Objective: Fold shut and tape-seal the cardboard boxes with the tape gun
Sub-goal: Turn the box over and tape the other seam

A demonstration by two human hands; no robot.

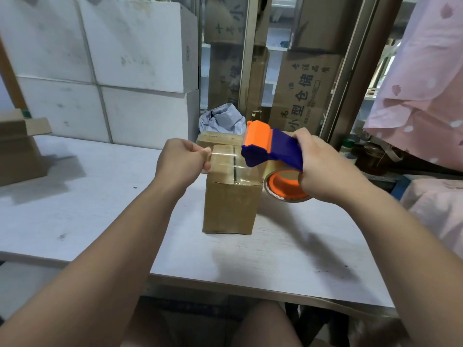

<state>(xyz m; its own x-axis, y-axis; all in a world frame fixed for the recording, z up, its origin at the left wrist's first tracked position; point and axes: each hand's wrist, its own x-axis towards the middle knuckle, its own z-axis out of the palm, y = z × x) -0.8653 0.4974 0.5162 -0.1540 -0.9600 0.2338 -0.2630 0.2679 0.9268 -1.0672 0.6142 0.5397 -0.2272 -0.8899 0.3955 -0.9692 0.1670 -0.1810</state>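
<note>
Cardboard, plain and brown, makes up the small box [230,196] that stands upright near the middle of the white tabletop [100,196], its top flaps folded shut with a dark seam running between them. A strip of clear tape [225,159] is stretched crosswise over that top, from the left edge to the mouth of the tape gun [270,149]; whether it already lies on the flaps or sits just above them cannot be told. The left hand [180,161] is held at the box's upper left edge, knuckles up, thumb and forefinger pinching the free end of the strip while the other fingers curl into the palm. The right hand [325,166] is at the box's upper right, back of the hand toward the camera, fingers wrapped round the blue handle of the gun, whose orange head tilts up and left. The tape roll [285,186] on its orange core hangs beneath that hand, just beside the box's right face. Both forearms reach in from the lower corners. A second closed box [218,140] stands just behind the first, with crumpled pale paper [221,118] behind it. Stacked white cartons [125,58] fill the back left, printed brown cartons [303,96] the back centre, and pink cloth [426,83] hangs at right.
</note>
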